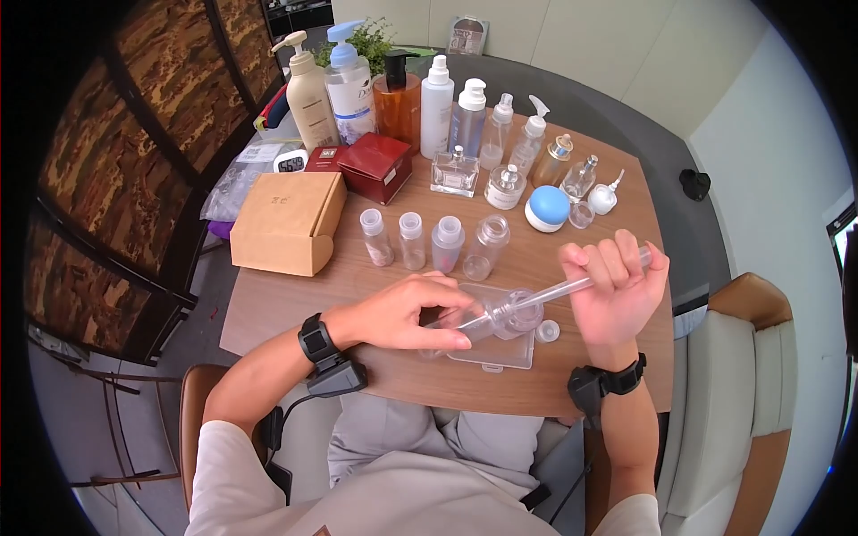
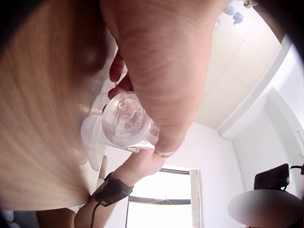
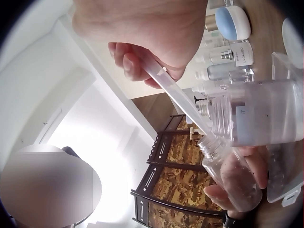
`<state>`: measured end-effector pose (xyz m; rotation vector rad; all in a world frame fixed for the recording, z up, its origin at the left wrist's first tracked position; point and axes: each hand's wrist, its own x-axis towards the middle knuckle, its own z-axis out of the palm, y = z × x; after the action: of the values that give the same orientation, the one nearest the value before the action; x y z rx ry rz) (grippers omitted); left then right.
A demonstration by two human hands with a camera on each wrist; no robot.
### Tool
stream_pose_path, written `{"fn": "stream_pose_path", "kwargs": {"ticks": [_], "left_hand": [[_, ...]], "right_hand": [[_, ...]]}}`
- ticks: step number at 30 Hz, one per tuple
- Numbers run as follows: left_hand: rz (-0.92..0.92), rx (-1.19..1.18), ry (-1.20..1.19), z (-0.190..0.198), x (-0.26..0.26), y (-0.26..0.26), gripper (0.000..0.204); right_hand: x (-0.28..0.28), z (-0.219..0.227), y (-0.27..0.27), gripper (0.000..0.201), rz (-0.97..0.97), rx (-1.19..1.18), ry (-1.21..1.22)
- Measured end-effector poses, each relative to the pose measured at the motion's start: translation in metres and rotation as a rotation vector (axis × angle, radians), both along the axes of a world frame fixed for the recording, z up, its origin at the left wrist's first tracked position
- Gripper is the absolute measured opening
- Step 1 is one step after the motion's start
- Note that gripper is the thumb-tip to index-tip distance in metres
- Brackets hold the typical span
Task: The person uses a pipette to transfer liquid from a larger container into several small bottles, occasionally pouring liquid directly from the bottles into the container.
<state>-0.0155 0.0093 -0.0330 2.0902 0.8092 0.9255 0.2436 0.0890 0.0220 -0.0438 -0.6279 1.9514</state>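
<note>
My left hand (image 1: 402, 311) grips a small clear bottle (image 1: 466, 323), laid over on a slant with its threaded neck to the right. In my right hand (image 1: 615, 290), curled fingers hold a translucent plastic pipette (image 1: 556, 290), which slants down to the left. Its narrow end meets the bottle's mouth, as the right wrist view shows with the pipette (image 3: 175, 95) and bottle (image 3: 235, 180). Close by that neck stands a wide clear jar (image 3: 266, 114), uncapped. The left wrist view looks at the bottle's base (image 2: 126, 118), with droplets or residue inside.
A clear flat case (image 1: 492, 353) lies under the hands, a small cap (image 1: 548, 331) beside it. Several open bottles (image 1: 412, 239) stand in a row beyond. Behind are a cardboard box (image 1: 286, 223), a red box (image 1: 380, 165), a blue-lidded jar (image 1: 547, 210) and tall pump bottles (image 1: 350, 98).
</note>
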Motion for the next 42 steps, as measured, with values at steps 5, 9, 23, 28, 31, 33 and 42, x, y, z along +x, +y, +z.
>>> {"fn": "stream_pose_path", "kwargs": {"ticks": [5, 9, 23, 28, 31, 33, 42], "left_hand": [[-0.008, -0.018, -0.009, 0.0, 0.0, 0.001, 0.035], [-0.018, -0.042, -0.004, -0.001, -0.001, 0.001, 0.038], [-0.025, -0.211, -0.049, 0.004, -0.005, 0.0, 0.038], [-0.03, -0.239, -0.129, 0.01, -0.002, -0.003, 0.029], [-0.035, -0.217, -0.124, 0.012, -0.002, -0.003, 0.029], [-0.048, -0.223, -0.112, 0.007, -0.006, -0.001, 0.03], [-0.028, -0.331, -0.214, 0.003, -0.006, -0.003, 0.033]], "right_hand": [[0.004, 0.008, 0.003, 0.041, -0.037, -0.024, 0.072], [0.011, 0.013, 0.004, 0.04, -0.075, -0.012, 0.115], [0.01, 0.005, 0.0, 0.043, 0.012, 0.29, -0.084], [0.003, -0.001, -0.004, 0.045, 0.079, 0.461, -0.216], [0.001, -0.005, -0.007, 0.048, 0.117, 0.516, -0.256], [0.0, -0.006, -0.008, 0.05, 0.127, 0.549, -0.289], [-0.006, -0.012, -0.009, 0.05, 0.159, 0.49, -0.402]]}}
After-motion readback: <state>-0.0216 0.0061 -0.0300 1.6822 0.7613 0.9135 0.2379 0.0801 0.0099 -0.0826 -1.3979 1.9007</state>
